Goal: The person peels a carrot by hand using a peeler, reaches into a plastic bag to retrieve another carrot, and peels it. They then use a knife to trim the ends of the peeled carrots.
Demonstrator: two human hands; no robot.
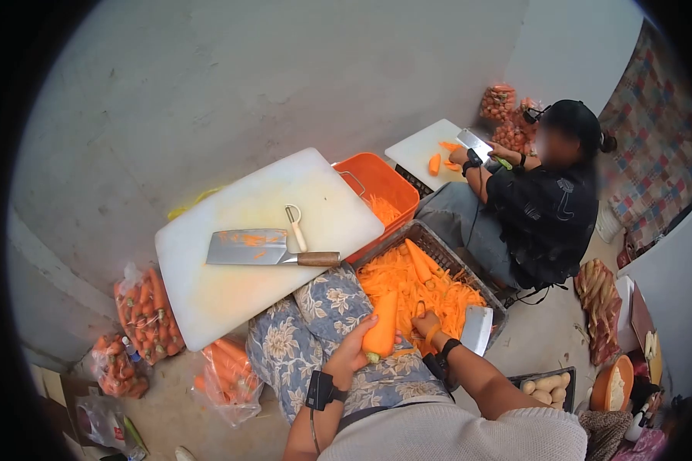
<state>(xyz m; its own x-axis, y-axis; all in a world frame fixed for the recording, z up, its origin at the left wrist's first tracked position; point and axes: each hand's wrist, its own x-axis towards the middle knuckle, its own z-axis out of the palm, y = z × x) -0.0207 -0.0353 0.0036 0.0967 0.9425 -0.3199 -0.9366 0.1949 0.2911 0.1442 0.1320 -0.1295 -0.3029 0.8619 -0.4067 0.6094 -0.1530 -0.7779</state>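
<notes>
A large carrot (384,329) is grasped in the left hand (351,347), whose fingers are wrapped around its side; its greenish end is pointed toward the body. The carrot is held above the lap, at the near side of a crate (502,313) filled with carrot strips (452,298). The right hand (424,326) is placed just right of the carrot, its fingers curled; whether anything is gripped there cannot be told. A blade (478,329) is seen beside the right wrist.
</notes>
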